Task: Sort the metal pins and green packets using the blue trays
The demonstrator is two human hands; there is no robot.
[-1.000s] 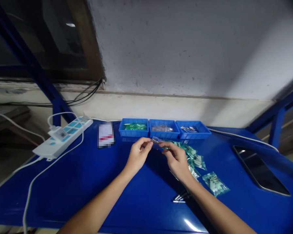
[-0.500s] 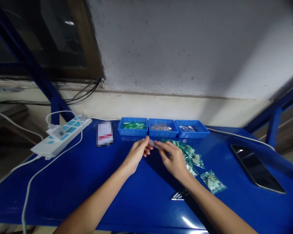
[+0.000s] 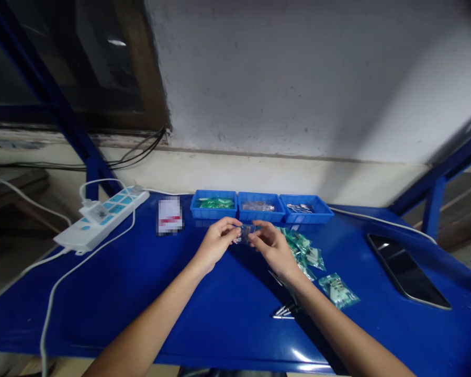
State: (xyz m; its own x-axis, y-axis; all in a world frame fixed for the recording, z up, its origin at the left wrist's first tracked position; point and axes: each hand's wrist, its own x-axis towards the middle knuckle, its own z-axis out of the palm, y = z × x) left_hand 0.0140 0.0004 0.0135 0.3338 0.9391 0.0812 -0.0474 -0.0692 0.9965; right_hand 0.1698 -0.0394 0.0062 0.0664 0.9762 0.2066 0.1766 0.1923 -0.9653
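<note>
Between my hands is a small clear plastic bag (image 3: pixel 244 235), held above the blue table. My left hand (image 3: pixel 219 242) pinches its left side between thumb and fingers. On the other side, my right hand (image 3: pixel 273 246) grips the bag the same way. What lies inside the bag is too small to make out. Several green-tinted packets with pale parts (image 3: pixel 301 243) lie beside and partly behind my right hand. One more such packet (image 3: pixel 338 290) rests apart, to the right of my forearm. Slim metal pieces (image 3: pixel 284 311) lie under my right forearm, partly hidden by it.
Three blue bins stand along the back: one with green packets (image 3: pixel 214 214), one with clear bags (image 3: pixel 259 215), one with metal pins (image 3: pixel 308 217). A white power strip (image 3: pixel 102 220) with cables sits left, near a blurred card (image 3: pixel 170 215). A dark phone (image 3: pixel 408 272) lies right.
Both hands have turned so the fingers point up over the bag, which now shows flatter and wider between them. The view has shifted slightly.
</note>
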